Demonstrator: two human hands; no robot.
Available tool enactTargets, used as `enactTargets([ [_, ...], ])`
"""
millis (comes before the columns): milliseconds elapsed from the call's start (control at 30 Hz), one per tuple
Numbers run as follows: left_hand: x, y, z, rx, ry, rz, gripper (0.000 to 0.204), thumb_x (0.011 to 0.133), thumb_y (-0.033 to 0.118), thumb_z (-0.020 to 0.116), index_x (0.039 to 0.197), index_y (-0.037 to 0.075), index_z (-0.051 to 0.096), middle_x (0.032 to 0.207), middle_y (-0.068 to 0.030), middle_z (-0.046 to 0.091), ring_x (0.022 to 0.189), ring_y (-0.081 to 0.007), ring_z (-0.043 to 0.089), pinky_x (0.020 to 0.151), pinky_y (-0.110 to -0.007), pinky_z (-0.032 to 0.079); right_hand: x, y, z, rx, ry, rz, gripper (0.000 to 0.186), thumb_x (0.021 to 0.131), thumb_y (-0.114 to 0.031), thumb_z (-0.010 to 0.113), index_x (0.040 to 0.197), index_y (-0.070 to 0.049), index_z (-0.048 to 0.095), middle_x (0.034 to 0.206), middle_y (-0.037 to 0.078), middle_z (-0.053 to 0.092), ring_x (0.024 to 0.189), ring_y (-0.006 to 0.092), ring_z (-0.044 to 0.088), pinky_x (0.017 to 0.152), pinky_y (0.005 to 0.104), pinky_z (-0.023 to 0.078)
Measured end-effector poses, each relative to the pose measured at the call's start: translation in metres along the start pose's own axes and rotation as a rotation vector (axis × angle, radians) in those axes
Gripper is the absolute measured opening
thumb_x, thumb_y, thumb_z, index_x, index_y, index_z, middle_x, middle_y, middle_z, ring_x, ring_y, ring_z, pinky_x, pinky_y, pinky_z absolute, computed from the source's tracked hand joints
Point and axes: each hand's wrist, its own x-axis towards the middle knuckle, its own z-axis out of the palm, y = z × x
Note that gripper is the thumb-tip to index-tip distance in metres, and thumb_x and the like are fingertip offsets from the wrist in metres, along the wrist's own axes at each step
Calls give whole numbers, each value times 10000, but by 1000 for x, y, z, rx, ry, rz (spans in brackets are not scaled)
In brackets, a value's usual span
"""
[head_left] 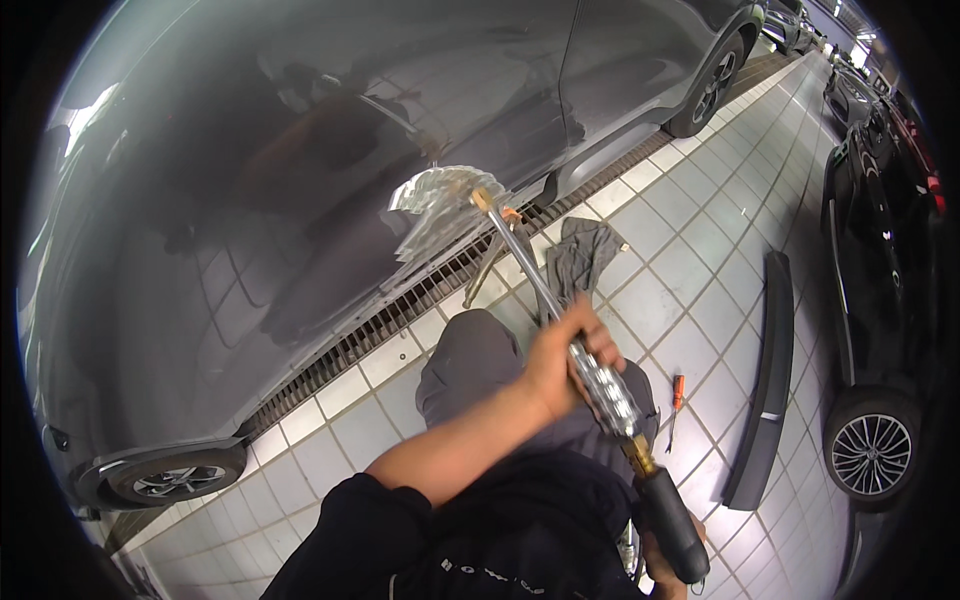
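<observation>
Grey floor tiles [700, 270] and a drain grate [400, 315] run beside the dark car door [300, 200] where we work. Our left hand [565, 355] is wrapped tight round the steel rod [590, 365] of the puller, its taped tip [445, 205] against the panel, while our right hand [665, 565] seems closed on the black handle [672, 525] (mostly hidden). We judge it heavy, stiff and smooth; hold handle and sliding weight.

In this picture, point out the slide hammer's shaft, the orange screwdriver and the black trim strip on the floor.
slide hammer's shaft [530, 272], head view, on the bare metal rod.
orange screwdriver [677, 391], head view, on its handle.
black trim strip [768, 380], head view, on its middle.
</observation>
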Motion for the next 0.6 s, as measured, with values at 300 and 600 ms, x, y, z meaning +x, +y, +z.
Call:
enactTargets([
  [300, -6, -49, -11, 2, 7, -98, 366, 991, 404, 478, 723, 156, 455, 612, 19, 460, 626, -167, 517, 752, -384, 473, -18, 41, -38, 6, -49, -72, 194, 750, -91, 666, 912, 13, 650, 821, 80, 662, 749, 188, 633, 707, 312, 503],
  [600, 1, -4, 2, 51, 26, 25, 373, 988, 420, 484, 734, 149, 449, 610, 7, 448, 614, -178, 493, 732, -368, 458, 11, 50, 3, 45, -170, -153, 182, 720, -77, 670, 878, 12, 654, 779, 76, 664, 701, 176, 640, 664, 301, 514],
])
